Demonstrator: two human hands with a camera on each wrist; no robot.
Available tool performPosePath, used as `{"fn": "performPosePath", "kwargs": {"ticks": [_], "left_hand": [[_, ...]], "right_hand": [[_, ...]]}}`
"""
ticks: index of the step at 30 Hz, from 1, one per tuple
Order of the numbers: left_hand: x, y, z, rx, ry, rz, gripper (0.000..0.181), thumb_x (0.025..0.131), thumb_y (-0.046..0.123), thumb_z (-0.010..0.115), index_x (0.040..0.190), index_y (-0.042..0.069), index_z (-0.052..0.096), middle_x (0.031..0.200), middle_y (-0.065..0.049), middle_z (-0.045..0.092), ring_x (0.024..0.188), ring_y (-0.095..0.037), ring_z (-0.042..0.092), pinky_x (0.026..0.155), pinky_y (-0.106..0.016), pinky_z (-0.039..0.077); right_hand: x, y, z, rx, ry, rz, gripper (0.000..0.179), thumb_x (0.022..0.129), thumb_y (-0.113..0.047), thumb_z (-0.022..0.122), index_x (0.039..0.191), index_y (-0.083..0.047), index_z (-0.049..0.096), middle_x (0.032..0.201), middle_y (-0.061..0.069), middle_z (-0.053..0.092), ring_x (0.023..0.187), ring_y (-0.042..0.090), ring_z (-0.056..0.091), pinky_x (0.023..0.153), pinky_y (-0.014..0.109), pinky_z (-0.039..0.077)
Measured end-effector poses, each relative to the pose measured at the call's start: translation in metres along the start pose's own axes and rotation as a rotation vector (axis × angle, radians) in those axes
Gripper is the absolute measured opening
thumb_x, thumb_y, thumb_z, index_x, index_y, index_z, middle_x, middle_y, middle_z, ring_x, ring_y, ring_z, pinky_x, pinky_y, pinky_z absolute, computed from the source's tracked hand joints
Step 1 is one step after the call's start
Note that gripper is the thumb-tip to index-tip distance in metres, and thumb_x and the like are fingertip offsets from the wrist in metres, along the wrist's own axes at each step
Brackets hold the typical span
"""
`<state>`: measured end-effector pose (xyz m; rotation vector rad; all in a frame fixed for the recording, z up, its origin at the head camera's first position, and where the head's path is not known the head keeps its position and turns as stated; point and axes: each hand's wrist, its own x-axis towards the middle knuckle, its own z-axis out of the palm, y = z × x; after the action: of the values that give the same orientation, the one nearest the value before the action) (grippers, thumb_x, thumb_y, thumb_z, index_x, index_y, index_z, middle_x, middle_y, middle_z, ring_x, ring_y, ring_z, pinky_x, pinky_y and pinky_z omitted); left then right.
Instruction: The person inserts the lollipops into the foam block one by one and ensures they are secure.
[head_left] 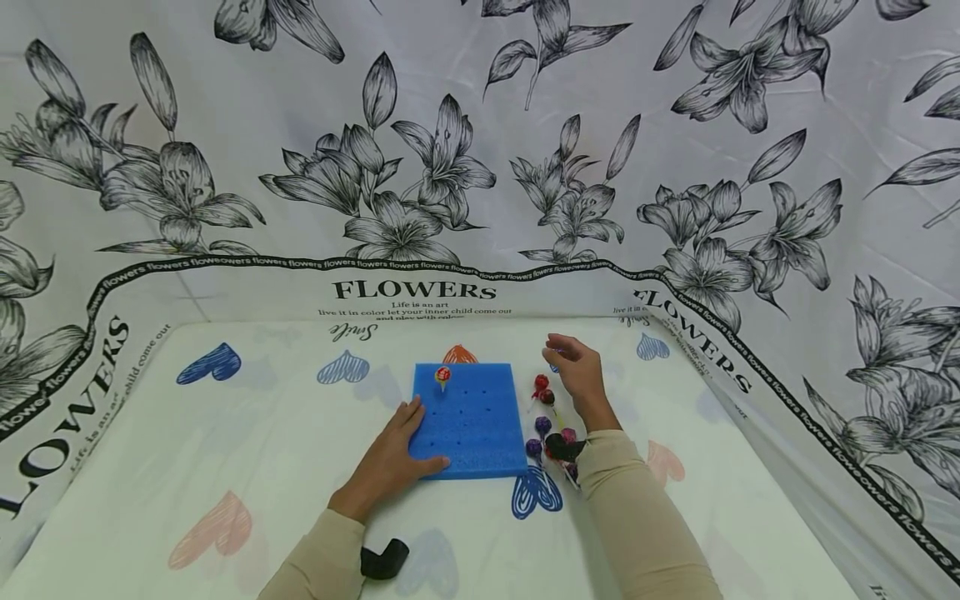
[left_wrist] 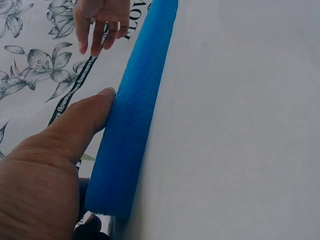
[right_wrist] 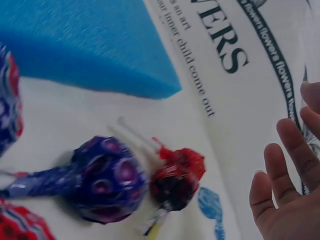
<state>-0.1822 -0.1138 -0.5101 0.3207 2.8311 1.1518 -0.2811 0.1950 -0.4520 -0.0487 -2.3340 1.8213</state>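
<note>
On the table lies a flat blue foam block [head_left: 468, 433] with several small holes in its top. One lollipop [head_left: 443, 376] with a red and yellow wrapper stands upright near the block's far left corner. My left hand [head_left: 390, 458] rests against the block's left side, its thumb [left_wrist: 102, 102] touching the front edge. To the right, my right hand [head_left: 577, 371] hovers beyond the loose lollipops, fingers relaxed and holding nothing. Nearest to it are a red lollipop [right_wrist: 177, 175] and a purple lollipop [right_wrist: 107, 180]. The right forearm partly hides the pile.
Several wrapped lollipops [head_left: 542, 427] lie in a loose row along the block's right side, sticks pointing different ways. A white cloth with printed hearts [head_left: 213, 533] covers the table. Behind it hangs a flower-printed curtain [head_left: 442, 208].
</note>
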Motion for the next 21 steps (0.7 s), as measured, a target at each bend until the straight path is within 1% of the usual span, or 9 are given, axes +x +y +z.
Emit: {"fn": "performPosePath", "kwargs": {"ticks": [5, 12, 21], "left_hand": [[0.000, 0.001, 0.000, 0.004, 0.004, 0.004, 0.103, 0.075, 0.054, 0.077, 0.152, 0.006, 0.029, 0.159, -0.011, 0.016, 0.143, -0.037, 0.013, 0.107, -0.058, 0.026], [-0.001, 0.001, 0.000, 0.003, 0.007, 0.007, 0.103, 0.075, 0.054, 0.077, 0.152, 0.006, 0.029, 0.159, -0.011, 0.017, 0.143, -0.036, 0.013, 0.106, -0.058, 0.026], [0.000, 0.000, 0.001, 0.000, 0.008, 0.007, 0.103, 0.074, 0.054, 0.078, 0.152, 0.006, 0.029, 0.159, -0.012, 0.017, 0.143, -0.037, 0.013, 0.106, -0.059, 0.026]], "right_hand": [[0.000, 0.012, 0.002, -0.011, 0.004, 0.062, 0.033, 0.091, -0.020, 0.070, 0.122, -0.010, 0.067, 0.117, 0.008, 0.064, 0.108, 0.024, 0.055, 0.095, 0.046, 0.044], [0.002, 0.025, 0.003, -0.064, -0.002, 0.107, 0.039, 0.091, -0.022, 0.068, 0.126, -0.004, 0.063, 0.116, 0.008, 0.063, 0.111, 0.026, 0.054, 0.098, 0.047, 0.041], [0.003, 0.037, 0.006, -0.102, -0.014, 0.199, 0.034, 0.090, -0.017, 0.069, 0.122, -0.006, 0.066, 0.115, 0.009, 0.063, 0.112, 0.027, 0.054, 0.099, 0.049, 0.041]]}}
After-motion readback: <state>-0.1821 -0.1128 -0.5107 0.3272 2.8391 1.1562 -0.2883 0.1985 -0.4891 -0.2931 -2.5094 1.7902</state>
